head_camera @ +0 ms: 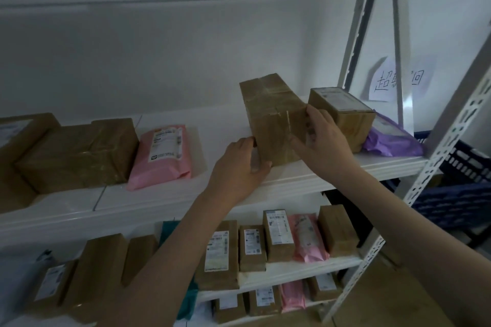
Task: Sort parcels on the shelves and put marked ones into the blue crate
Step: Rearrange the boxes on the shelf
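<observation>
A tall brown taped cardboard parcel [271, 109] stands upright on the white upper shelf [164, 194]. My left hand [239, 164] grips its lower left edge. My right hand [324, 138] holds its right front side, fingers on the tape seam. To its right sits a smaller brown box with a label [342, 111], leaning over a purple mailer bag [390, 138]. A pink mailer bag [162, 156] and wide brown parcels [77, 151] lie at the left. The blue crate [457, 194] shows beyond the shelf's right upright.
The lower shelves hold several upright brown boxes [276, 236], pink mailers [308, 239] and a teal bag [170, 228]. A perforated white shelf post [435, 162] slants at the right. A handwritten paper sign [385, 82] hangs on the wall.
</observation>
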